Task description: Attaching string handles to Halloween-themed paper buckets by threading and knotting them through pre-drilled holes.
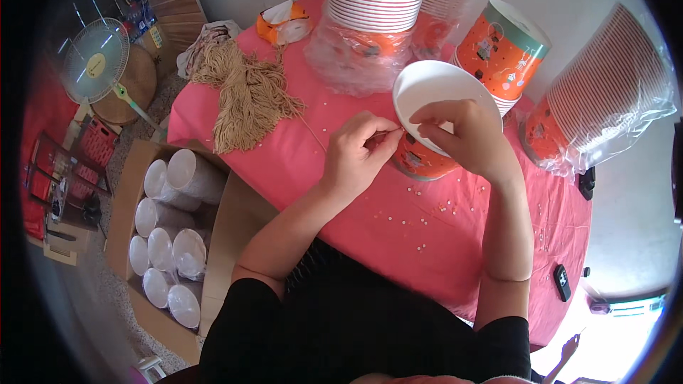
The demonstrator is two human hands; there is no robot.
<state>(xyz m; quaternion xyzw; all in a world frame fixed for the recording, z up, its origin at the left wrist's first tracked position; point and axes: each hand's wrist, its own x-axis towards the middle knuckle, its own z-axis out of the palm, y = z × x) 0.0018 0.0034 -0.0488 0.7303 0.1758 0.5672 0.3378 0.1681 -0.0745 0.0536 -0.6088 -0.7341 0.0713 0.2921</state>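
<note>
Fig.: Thin cord (pixel 314 134), L of bucket (pixel 420 164); long axis slants down-rt. from tan bundle (pixel 245 96) toward L hand (pixel 357 153), the nearer one, thumb & fingertip pinched narrow, contents unclear. R hand (pixel 475 136) curls over bucket's near-rt. rim; remotely, I can't tell its hold.
</note>
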